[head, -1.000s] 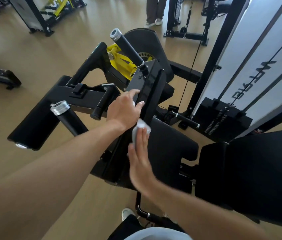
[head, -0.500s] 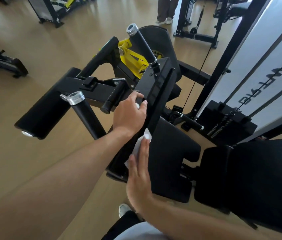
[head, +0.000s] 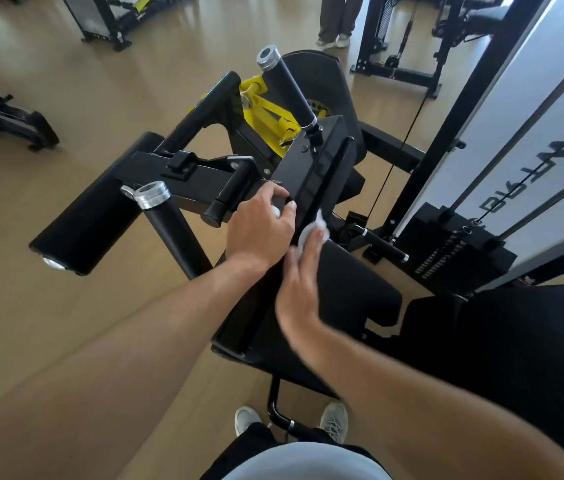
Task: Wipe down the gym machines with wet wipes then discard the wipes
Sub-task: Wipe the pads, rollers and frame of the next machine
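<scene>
Right hand (head: 303, 268) flat, pressing crumpled white wet wipe (head: 311, 231) along slanted black steel frame bar (head: 322, 174); left hand (head: 259, 225) gripping bar alongside.

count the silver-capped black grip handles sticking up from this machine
2. One handle rises at the far end beside the yellow bracket; the other handle stands nearer, just left of the left hand. Others may be hidden behind the frame.

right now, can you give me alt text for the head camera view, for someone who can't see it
A person's right hand presses a white wipe flat against a black gym machine, while the left hand grips the machine's frame with something small and white tucked under its fingers. Two black handles with silver caps stick up from the machine, and a weight stack stands to the right.
</scene>
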